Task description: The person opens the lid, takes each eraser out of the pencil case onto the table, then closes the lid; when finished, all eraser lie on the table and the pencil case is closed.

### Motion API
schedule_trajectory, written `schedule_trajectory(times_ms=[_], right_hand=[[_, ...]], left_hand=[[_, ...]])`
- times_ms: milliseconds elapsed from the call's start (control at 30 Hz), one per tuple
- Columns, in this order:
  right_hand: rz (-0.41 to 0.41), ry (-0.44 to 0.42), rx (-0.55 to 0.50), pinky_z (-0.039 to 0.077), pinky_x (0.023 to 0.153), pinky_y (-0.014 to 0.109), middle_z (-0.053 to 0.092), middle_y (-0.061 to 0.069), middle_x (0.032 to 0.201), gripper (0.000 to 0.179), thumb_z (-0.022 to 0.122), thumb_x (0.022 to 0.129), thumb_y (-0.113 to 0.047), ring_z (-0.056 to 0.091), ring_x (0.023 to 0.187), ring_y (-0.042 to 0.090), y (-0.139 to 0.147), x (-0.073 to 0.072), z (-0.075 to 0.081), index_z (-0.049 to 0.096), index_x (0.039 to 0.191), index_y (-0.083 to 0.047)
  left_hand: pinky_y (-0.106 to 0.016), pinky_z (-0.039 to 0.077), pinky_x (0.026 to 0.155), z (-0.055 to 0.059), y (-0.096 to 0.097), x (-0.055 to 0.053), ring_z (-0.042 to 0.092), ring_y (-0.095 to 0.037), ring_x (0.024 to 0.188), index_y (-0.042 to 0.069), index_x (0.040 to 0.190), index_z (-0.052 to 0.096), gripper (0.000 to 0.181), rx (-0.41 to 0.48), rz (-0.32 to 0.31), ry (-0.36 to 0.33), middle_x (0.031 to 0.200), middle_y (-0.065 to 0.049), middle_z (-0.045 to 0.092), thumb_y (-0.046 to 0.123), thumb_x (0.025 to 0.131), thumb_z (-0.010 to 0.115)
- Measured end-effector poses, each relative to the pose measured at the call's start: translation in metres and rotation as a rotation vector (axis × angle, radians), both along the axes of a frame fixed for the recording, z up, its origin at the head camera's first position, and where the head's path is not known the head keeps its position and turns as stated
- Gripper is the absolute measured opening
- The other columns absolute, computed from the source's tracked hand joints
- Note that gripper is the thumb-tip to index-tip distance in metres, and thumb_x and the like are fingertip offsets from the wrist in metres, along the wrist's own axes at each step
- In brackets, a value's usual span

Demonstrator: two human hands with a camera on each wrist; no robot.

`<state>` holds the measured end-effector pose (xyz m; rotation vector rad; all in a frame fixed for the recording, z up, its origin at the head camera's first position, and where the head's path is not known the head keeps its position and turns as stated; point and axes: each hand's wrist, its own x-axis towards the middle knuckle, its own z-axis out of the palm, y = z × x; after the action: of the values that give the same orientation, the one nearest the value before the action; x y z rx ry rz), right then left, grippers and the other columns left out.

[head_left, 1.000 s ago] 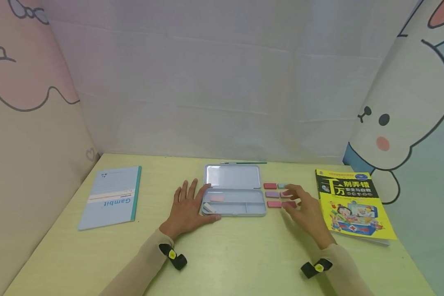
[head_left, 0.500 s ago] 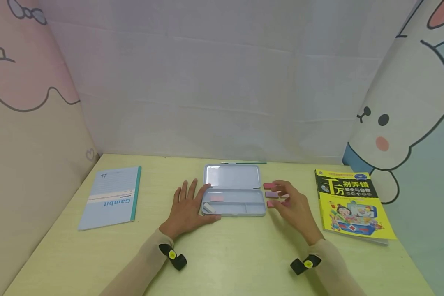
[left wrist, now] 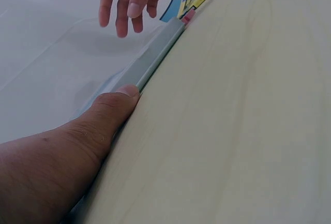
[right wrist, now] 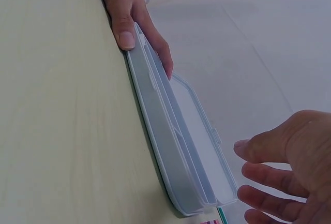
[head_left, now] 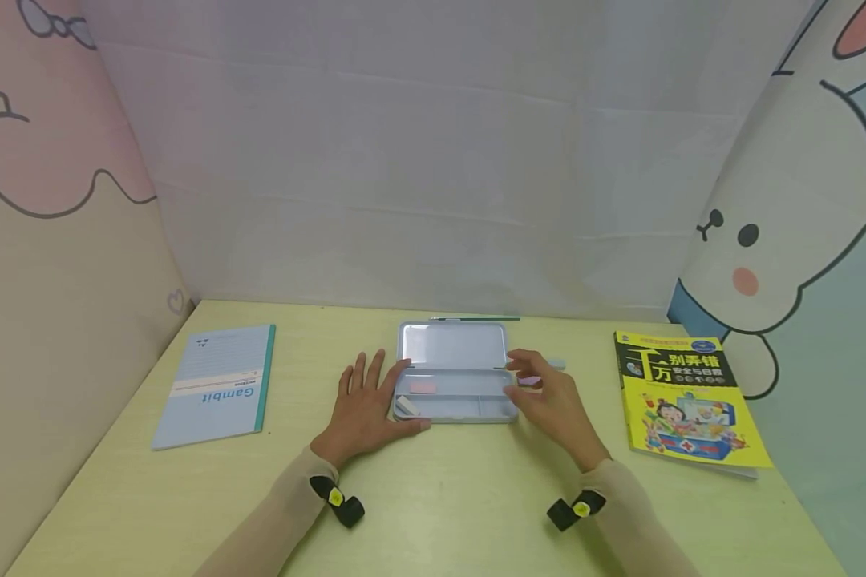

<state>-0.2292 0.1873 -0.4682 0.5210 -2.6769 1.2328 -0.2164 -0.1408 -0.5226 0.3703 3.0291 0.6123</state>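
A pale blue case [head_left: 451,409] lies opened flat, its lid [head_left: 453,344] folded back. A pink block [head_left: 423,387] is in its rear compartment and a white block [head_left: 407,405] in the front left one. My left hand [head_left: 364,413] lies spread at the case's left end, thumb along its front edge. My right hand [head_left: 552,401] hovers by the right end, fingers loosely bent; in the right wrist view nothing is between its fingertips. Beneath and behind it, a purple block [head_left: 528,381] and a light blue block [head_left: 559,364] show partly; other blocks are hidden.
A thin green brush [head_left: 475,319] lies behind the lid. A light blue notebook [head_left: 216,385] is at the left of the table, and a yellow book [head_left: 693,409] at the right. A pale curtain [head_left: 433,160] stands behind the table.
My right hand has moved left from over the coloured blocks to the case's right end, uncovering the light blue block. My left hand and the case have stayed put.
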Motion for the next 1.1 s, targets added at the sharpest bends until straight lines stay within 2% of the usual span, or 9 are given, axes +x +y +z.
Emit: schedule_trajectory(times_ms=[133, 267, 533, 733, 900, 1100], right_hand=[[0.029, 0.006, 0.003, 0.061, 0.094, 0.051, 0.079, 0.016, 0.127, 0.052, 0.08, 0.093, -0.006, 0.075, 0.115, 0.036, -0.009, 0.0, -0.002, 0.062, 0.141, -0.005], [0.059, 0.008, 0.027, 0.059, 0.093, 0.049, 0.079, 0.014, 0.127, 0.052, 0.08, 0.093, -0.008, 0.074, 0.115, 0.033, -0.018, -0.001, -0.004, 0.063, 0.142, -0.006], [0.116, -0.042, 0.038, 0.059, 0.098, 0.056, 0.078, 0.013, 0.13, 0.052, 0.079, 0.095, -0.012, 0.073, 0.118, 0.034, -0.039, -0.004, -0.001, 0.062, 0.144, -0.008], [0.164, -0.064, 0.056, 0.059, 0.098, 0.056, 0.077, 0.015, 0.131, 0.051, 0.077, 0.097, -0.013, 0.073, 0.119, 0.036, -0.055, -0.005, -0.001, 0.062, 0.145, -0.007], [0.176, -0.06, 0.085, 0.06, 0.098, 0.054, 0.078, 0.013, 0.131, 0.05, 0.076, 0.098, -0.015, 0.073, 0.118, 0.034, -0.063, -0.007, -0.005, 0.062, 0.145, -0.01], [0.177, -0.105, 0.108, 0.058, 0.104, 0.055, 0.076, 0.011, 0.136, 0.047, 0.073, 0.101, -0.02, 0.071, 0.122, 0.033, -0.071, -0.006, -0.006, 0.063, 0.146, -0.011]], left_hand=[[-0.07, 0.011, 0.133, 0.0, 0.0, 0.0, 0.005, -0.053, 0.168, 0.034, 0.17, 0.025, 0.11, -0.002, -0.001, 0.0, 0.181, -0.021, 0.014, 0.088, 0.083, 0.063], [-0.07, 0.011, 0.133, 0.0, 0.0, 0.0, 0.006, -0.053, 0.168, 0.034, 0.171, 0.025, 0.11, -0.007, 0.001, 0.005, 0.181, -0.021, 0.014, 0.088, 0.083, 0.063], [-0.07, 0.013, 0.132, 0.002, 0.001, 0.001, 0.009, -0.054, 0.167, 0.032, 0.169, 0.03, 0.108, 0.018, 0.004, 0.02, 0.18, -0.023, 0.019, 0.085, 0.082, 0.067], [-0.07, 0.012, 0.132, 0.002, 0.002, 0.001, 0.009, -0.054, 0.167, 0.031, 0.169, 0.029, 0.109, 0.012, 0.004, 0.012, 0.18, -0.023, 0.018, 0.084, 0.083, 0.067], [-0.071, 0.012, 0.132, 0.002, 0.002, 0.0, 0.009, -0.054, 0.167, 0.031, 0.169, 0.031, 0.108, 0.012, 0.001, 0.011, 0.18, -0.023, 0.018, 0.084, 0.083, 0.068], [-0.071, 0.013, 0.132, 0.002, 0.002, 0.0, 0.01, -0.053, 0.167, 0.029, 0.169, 0.032, 0.108, -0.005, 0.002, 0.016, 0.18, -0.022, 0.018, 0.084, 0.083, 0.068]])
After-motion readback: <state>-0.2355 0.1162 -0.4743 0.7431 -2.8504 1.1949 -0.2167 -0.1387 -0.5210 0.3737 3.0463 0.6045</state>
